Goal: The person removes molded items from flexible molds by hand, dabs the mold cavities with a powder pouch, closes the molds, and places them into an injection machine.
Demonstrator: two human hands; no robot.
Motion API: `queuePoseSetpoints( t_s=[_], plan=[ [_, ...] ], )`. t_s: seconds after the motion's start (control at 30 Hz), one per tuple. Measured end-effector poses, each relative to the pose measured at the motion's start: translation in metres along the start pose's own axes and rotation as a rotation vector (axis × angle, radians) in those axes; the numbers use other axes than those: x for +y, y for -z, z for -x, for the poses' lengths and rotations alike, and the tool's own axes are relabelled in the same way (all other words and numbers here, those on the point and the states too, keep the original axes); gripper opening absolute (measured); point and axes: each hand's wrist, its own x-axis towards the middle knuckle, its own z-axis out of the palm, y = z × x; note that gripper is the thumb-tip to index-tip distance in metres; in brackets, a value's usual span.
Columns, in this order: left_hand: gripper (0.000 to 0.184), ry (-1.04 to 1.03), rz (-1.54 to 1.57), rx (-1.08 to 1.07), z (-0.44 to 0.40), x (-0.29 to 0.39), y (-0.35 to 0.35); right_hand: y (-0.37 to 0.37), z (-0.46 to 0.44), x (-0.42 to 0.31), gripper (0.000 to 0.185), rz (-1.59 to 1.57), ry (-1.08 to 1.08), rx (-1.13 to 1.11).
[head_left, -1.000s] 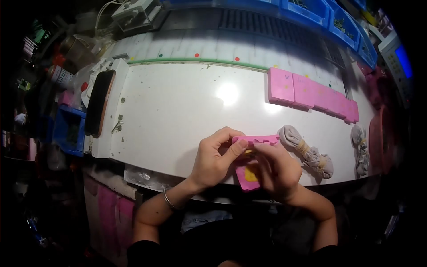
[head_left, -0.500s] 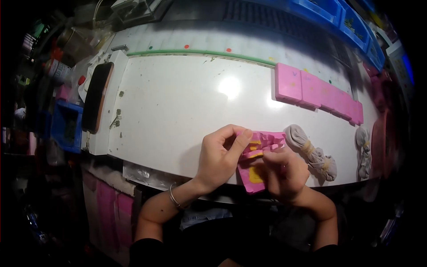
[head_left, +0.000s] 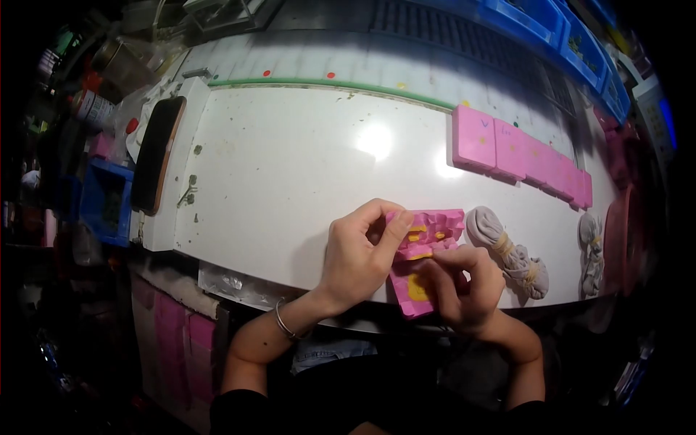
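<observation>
A pink rubber mould (head_left: 406, 296) with a jagged inner face and yellow patches is folded partly open near the table's front edge. My left hand (head_left: 361, 250) grips its upper left side, thumb on top. My right hand (head_left: 471, 284) has thumb and index finger pinched together at the middle of the piece, by a yellow edge; whether a small item sits between those fingertips is hidden. Right of the hands lies a grey cloth bundle (head_left: 507, 251) tied with bands.
A row of pink blocks (head_left: 513, 152) stands at the back right of the white table (head_left: 290, 174). Behind a green strip (head_left: 319, 85) runs a pale surface with coloured dots. A phone (head_left: 158, 156) rests at left, blue bins (head_left: 107, 203) beyond it. Another grey bundle (head_left: 591, 250) lies at right.
The coloured dots behind the green strip have shifted left. My right fingers have moved slightly down and back, and more of the mould's jagged upper part shows. My left hand keeps its grip.
</observation>
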Motion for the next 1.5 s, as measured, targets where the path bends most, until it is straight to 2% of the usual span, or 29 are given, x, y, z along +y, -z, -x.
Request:
queuePoseSetpoints(
  t_s=[0.1, 0.23, 0.3, 0.37, 0.5, 0.6, 0.63, 0.7, 0.73, 0.77, 0.83, 0.9, 0.97, 1.03, 1.1, 1.13, 1.23, 1.33, 1.5],
  plan=[
    [0.020, 0.081, -0.001, -0.026, -0.001, 0.006, 0.001, 0.002, 0.004, 0.001, 0.023, 0.020, 0.046, -0.010],
    [0.019, 0.089, -0.048, -0.034, -0.002, 0.005, 0.002, 0.003, 0.008, 0.001, 0.024, 0.034, 0.068, -0.014],
    [0.024, -0.009, -0.035, 0.085, -0.004, -0.002, -0.003, 0.004, 0.010, 0.000, 0.024, 0.050, 0.090, -0.007],
    [0.024, 0.001, -0.049, 0.083, -0.005, -0.008, -0.002, 0.002, 0.016, 0.002, 0.024, 0.058, 0.118, 0.003],
    [0.022, 0.029, -0.134, 0.077, -0.003, -0.006, -0.005, 0.008, 0.030, 0.011, 0.023, -0.094, 0.011, 0.020],
    [0.021, -0.073, -0.061, 0.096, -0.003, -0.008, -0.013, 0.015, 0.020, 0.012, 0.026, -0.294, 0.138, 0.202],
    [0.021, -0.076, -0.063, 0.089, -0.003, -0.007, -0.013, 0.015, 0.010, 0.006, 0.017, -0.286, 0.140, 0.289],
    [0.024, -0.028, -0.031, 0.023, -0.008, -0.004, -0.008, 0.032, -0.004, 0.000, 0.024, -0.337, 0.060, 0.217],
    [0.026, -0.160, -0.162, 0.080, -0.010, 0.006, -0.004, 0.032, -0.009, -0.001, 0.021, -0.302, 0.013, 0.246],
    [0.026, -0.168, -0.163, 0.071, -0.010, 0.012, 0.000, 0.032, -0.014, -0.004, 0.021, -0.297, 0.017, 0.257],
    [0.028, -0.518, -0.295, 0.049, -0.010, 0.023, 0.006, 0.032, -0.024, -0.007, 0.018, -0.290, -0.115, 0.103],
    [0.022, -0.600, -0.340, -0.007, -0.003, 0.043, 0.003, 0.031, -0.025, -0.005, 0.017, -0.321, -0.112, 0.084],
    [0.018, -0.374, -0.237, -0.190, 0.006, 0.053, -0.004, 0.030, -0.025, -0.004, 0.019, -0.214, -0.026, 0.005],
    [0.019, -0.397, -0.249, -0.165, 0.007, 0.042, -0.005, 0.031, -0.022, -0.007, 0.021, -0.289, -0.090, -0.006],
    [0.019, -0.237, -0.066, -0.100, 0.009, 0.032, -0.008, 0.030, -0.019, -0.007, 0.021, -0.277, -0.188, 0.179],
    [0.015, -0.164, 0.094, -0.088, 0.010, 0.033, -0.011, 0.034, -0.020, -0.005, 0.023, -0.198, -0.172, 0.165],
    [0.013, -0.131, 0.079, -0.092, 0.012, 0.030, -0.011, 0.041, -0.026, 0.000, 0.024, -0.058, -0.073, 0.048],
    [0.014, -0.109, 0.049, -0.184, 0.014, 0.028, -0.013, 0.040, -0.025, 0.002, 0.022, -0.134, -0.142, -0.012],
    [0.013, -0.150, 0.000, -0.189, 0.015, 0.028, -0.015, 0.043, -0.023, 0.005, 0.010, -0.364, -0.312, -0.102]
  ],
)
